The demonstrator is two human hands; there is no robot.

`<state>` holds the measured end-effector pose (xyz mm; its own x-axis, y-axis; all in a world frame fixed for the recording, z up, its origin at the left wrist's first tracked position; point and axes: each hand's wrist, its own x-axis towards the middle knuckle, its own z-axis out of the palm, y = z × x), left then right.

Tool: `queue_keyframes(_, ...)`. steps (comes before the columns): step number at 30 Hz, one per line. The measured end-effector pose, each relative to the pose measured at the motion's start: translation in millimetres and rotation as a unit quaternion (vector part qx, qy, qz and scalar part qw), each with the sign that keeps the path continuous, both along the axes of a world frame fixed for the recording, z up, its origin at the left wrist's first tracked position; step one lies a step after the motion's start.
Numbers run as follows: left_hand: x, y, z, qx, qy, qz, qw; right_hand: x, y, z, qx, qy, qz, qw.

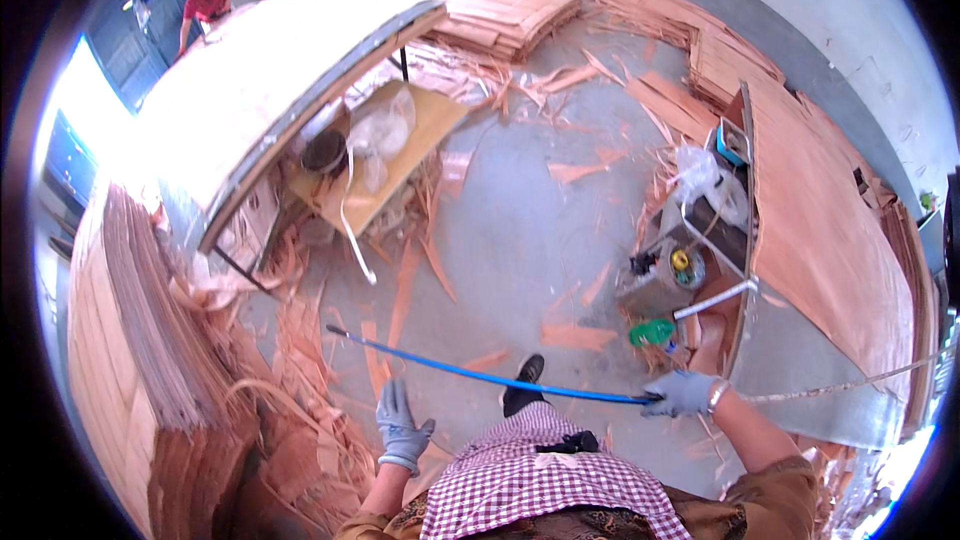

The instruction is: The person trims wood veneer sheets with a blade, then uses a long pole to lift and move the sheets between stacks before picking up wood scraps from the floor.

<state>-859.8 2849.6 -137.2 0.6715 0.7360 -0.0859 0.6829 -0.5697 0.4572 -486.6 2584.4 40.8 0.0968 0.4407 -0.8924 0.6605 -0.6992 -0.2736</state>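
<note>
My right hand [685, 393], in a grey glove, is closed round the black end of a long thin blue rod [500, 375]. The rod reaches leftward across the front of my body, bowed in this view, and finishes in a dark tip. Beyond the right wrist a thin pale cord or hose [840, 387] runs to the right edge; whether it joins the rod I cannot tell. Gloved in grey too, my left hand [403, 430] is held out with fingers stretched, below the rod and apart from it, holding nothing.
Veneer scraps [410, 290] litter the grey floor [520, 230]. A large table [330, 105] stands left, with a person in red [207, 5] at its far end. Veneer stacks [130, 320] rise at near left. At right, a bucket [685, 265] sits beside a sheet-topped table [810, 210].
</note>
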Motion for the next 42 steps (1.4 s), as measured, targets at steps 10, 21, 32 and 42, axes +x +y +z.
queue_keyframes(10,162.3,107.6,-32.4,-0.091,0.225,-0.238,0.941,163.5,-33.3,78.1,0.113,-0.313,0.117,0.936)
queue_keyframes(21,508.2,102.8,119.9,-0.155,-0.124,-0.374,0.906,250.0,-71.8,28.4,0.371,-0.294,-0.582,0.662)
queue_keyframes(32,708.2,145.7,134.5,-0.445,0.023,-0.377,0.812,235.4,-68.9,-67.0,0.345,-0.175,-0.917,0.096)
queue_keyframes(42,874.6,46.1,136.9,-0.529,0.125,-0.432,0.719,296.5,-55.2,-57.9,0.347,-0.209,-0.912,-0.068)
